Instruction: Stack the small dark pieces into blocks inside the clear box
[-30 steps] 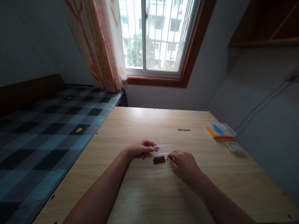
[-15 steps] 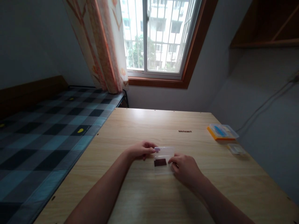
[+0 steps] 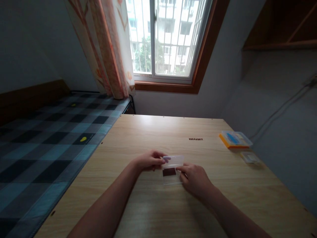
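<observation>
Two bare hands are seen in the head view, both placed at a small hinged box of clear plastic (image 3: 170, 181), which is rested on the near middle part of a wide bench of pale wood grain (image 3: 148, 211). By the left hand (image 3: 152, 160), the left edge of the raised transparent lid (image 3: 177, 160) is lightly pinched between thumb and fingers. The grip of the right hand (image 3: 195, 177) is almost closed, with the index finger pointed at the right end of a dark brown rectangular block (image 3: 169, 172); whether this block is touched, or whether some tiny thing is held, cannot be told. The block is lain in the lower half of the box, towards the left.

As it can be judged, the box is already opened and part of its space is filled, while its right part is left mostly uncovered. Farther off, a neat row of very small dark brown pieces (image 3: 195, 139) is set out, apart from the box. At the right edge, an orange and clear plastic case (image 3: 234, 139) and a little transparent container (image 3: 249, 157) are left untouched. The lid is not yet closed.
</observation>
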The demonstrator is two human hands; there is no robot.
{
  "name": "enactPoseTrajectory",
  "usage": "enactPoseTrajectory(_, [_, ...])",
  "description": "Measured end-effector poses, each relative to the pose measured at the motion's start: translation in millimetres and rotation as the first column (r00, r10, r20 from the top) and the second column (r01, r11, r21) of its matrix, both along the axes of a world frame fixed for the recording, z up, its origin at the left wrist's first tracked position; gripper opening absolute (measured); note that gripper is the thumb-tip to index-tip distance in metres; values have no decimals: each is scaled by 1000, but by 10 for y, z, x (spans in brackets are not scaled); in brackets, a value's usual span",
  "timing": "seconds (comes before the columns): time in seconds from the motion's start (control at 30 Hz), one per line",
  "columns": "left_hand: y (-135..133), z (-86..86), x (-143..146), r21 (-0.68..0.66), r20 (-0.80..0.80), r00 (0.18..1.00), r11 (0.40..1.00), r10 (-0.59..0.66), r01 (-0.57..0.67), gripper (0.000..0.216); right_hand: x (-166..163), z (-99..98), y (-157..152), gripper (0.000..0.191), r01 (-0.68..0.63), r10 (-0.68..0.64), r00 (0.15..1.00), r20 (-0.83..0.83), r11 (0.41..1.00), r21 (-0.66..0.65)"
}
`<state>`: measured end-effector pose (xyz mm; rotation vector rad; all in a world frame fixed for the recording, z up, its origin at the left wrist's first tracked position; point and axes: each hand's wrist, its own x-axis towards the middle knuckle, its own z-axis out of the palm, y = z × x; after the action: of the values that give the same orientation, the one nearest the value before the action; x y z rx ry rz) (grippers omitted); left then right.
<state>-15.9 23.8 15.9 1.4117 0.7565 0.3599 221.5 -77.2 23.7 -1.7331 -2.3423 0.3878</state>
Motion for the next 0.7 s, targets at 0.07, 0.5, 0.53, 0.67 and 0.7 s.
enactPoseTrajectory(0.07, [4, -7, 1, 0, 4, 1000, 1000, 1, -1, 49, -6, -5, -1, 38, -8, 8, 1000, -16, 1000, 5])
enactPoseTrajectory(0.5, [49, -61, -23, -27, 20, 1000, 1000, -13, 14, 47, 94, -66, 33, 25, 47, 28, 955, -295, 968, 245])
enactPoseTrajectory(0.53, [55, -68, -24, -32, 23, 1000, 999, -16, 17, 47, 142, -76, 56, 24, 73, 44, 932, -360, 950, 304])
enactPoseTrajectory(0.67, [69, -103, -21, -45, 37, 999, 999, -25, 27, 50, 418, -183, 236, 24, 244, 70, 833, -548, 844, 478])
enactPoseTrajectory(0.7, [70, -112, -19, -48, 43, 999, 998, -26, 28, 51, 487, -227, 298, 25, 283, 47, 835, -548, 818, 501])
